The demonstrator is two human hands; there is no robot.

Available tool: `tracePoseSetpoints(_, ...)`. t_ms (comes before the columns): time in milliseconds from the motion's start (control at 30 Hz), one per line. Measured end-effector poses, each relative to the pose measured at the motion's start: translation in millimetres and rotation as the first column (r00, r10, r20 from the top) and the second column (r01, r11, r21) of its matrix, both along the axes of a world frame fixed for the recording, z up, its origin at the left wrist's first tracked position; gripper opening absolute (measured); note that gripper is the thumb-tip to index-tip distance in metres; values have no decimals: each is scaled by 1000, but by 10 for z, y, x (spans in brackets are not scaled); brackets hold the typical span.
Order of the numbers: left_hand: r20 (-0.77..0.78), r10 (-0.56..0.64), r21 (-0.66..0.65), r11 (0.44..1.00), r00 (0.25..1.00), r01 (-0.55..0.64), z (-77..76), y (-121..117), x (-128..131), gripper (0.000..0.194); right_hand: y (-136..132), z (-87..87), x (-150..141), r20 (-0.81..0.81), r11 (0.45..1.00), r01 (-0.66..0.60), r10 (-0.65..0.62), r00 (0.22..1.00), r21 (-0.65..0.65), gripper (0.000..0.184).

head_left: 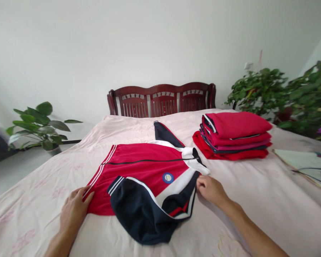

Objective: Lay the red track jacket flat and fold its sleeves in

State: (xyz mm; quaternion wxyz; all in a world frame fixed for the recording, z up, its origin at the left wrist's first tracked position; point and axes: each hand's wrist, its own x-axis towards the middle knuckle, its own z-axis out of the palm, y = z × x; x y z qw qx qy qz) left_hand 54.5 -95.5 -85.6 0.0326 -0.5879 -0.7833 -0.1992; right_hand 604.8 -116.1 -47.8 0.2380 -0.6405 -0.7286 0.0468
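The left hand (73, 214) lies flat and relaxed at about 7 o'clock in the view, forearm reaching in from the bottom edge, its fingers spread slightly and resting on the red lower edge of the jacket (139, 167) without gripping. The right hand (211, 191) comes in from 4 o'clock on a long, slanting forearm. Its fingers (202, 182) are curled against the jacket's navy-and-white edge, just below the white collar (195, 160). They touch the cloth, but whether they are pinching it I cannot tell.

The jacket lies face up in the middle of the bed, unzipped to neither side and zipped closed along a dark line. One navy sleeve (136, 214) is folded across its front toward 6 o'clock, and the other (166, 134) points to 12 o'clock. A round badge (168, 177) shows on the chest.

The bed's pale pink sheet (34, 210) is rumpled. At 2 o'clock from the jacket, a stack of folded red clothes (234, 135) sits well apart from it. A dark wooden headboard (162, 100) stands at 12 o'clock against a white wall (123, 46), with a leafy plant (39, 125) at 10 o'clock and bushier plants (259, 89) at 2 o'clock.
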Motion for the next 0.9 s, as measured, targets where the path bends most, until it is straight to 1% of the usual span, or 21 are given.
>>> tracePoseSetpoints(67, 11, -14, -2, 1000, 1000, 14, -14, 16, -8, 55, -55, -23, -84, -57, 993, -114, 116, 992, 39, 23)
tracePoseSetpoints(133, 17, -24, -6, 1000, 1000, 24, -19, 27, -13, 55, -76, -38, -162, -89, 977, -183, 192, 977, 107, 28)
tracePoseSetpoints(167, 21, -25, -9, 1000, 999, 25, -19, 29, -14, 55, -78, -39, -193, -86, 971, -210, 221, 972, 117, 32)
tracePoseSetpoints(233, 32, -22, -13, 1000, 999, 22, -14, 28, -16, 55, -74, -27, -237, -54, 963, -256, 261, 964, 85, 36)
tracePoseSetpoints(300, 39, -25, -13, 1000, 999, 25, -7, 24, -17, 55, -66, -1, -260, -3, 960, -278, 278, 960, 31, 34)
tracePoseSetpoints(400, 42, -39, 0, 999, 998, 39, 5, 13, -14, 55, -62, 50, -270, 44, 958, -284, 285, 958, -30, 26)
tracePoseSetpoints(500, 50, -41, 3, 999, 998, 41, 21, 0, -6, 54, -74, 97, -217, 71, 958, -279, 284, 956, -72, 23)
tracePoseSetpoints(567, 60, -36, 0, 999, 998, 36, 35, -9, -1, 54, -96, 111, -123, 107, 966, -235, 246, 963, -107, 22)
tracePoseSetpoints(633, 68, -30, 1, 1000, 997, 30, 47, -16, 2, 54, -123, 108, 9, 141, 973, -158, 182, 973, -166, 22)
tracePoseSetpoints(700, 67, -27, 2, 1000, 997, 26, 54, -18, 3, 54, -149, 104, 140, 148, 969, -95, 131, 980, -226, 23)
tracePoseSetpoints(767, 67, -27, -1, 1000, 997, 28, 52, -16, -1, 53, -170, 124, 232, 133, 963, -69, 106, 985, -261, 24)
tracePoseSetpoints(833, 70, -26, -5, 1000, 997, 26, 44, -11, -6, 53, -185, 178, 259, 125, 967, -66, 99, 987, -248, 23)
tracePoseSetpoints(900, 81, -19, -5, 1000, 997, 20, 36, -6, -10, 52, -199, 250, 218, 117, 978, -99, 121, 986, -182, 23)
